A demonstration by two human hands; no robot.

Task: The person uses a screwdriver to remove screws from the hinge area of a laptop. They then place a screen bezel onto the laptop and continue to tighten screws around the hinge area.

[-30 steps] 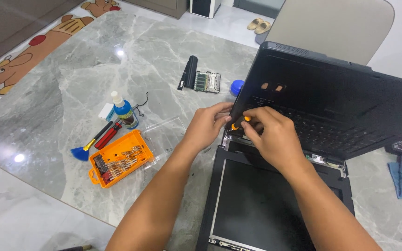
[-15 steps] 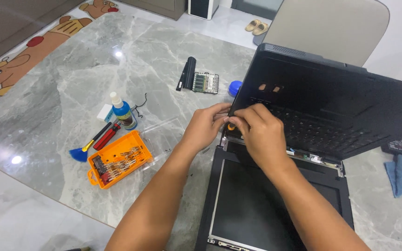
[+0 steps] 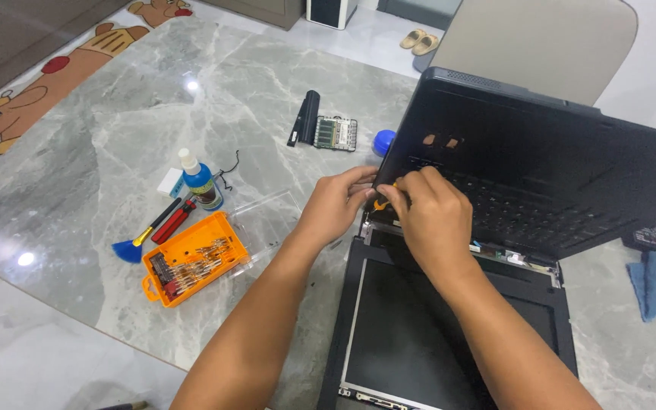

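Pinching orange tool (image 3: 380, 203) at laptop (image 3: 540, 190) hinge: right hand (image 3: 434, 220) grip closed (left hand (image 3: 335, 205) steadying, fingers curled).

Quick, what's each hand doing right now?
Left hand: fingers on the laptop edge by the hinge.
Right hand: closed on a small orange tool.

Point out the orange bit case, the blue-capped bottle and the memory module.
orange bit case (image 3: 191, 260): head view, tray middle.
blue-capped bottle (image 3: 200, 181): head view, blue body.
memory module (image 3: 336, 133): head view, board centre.
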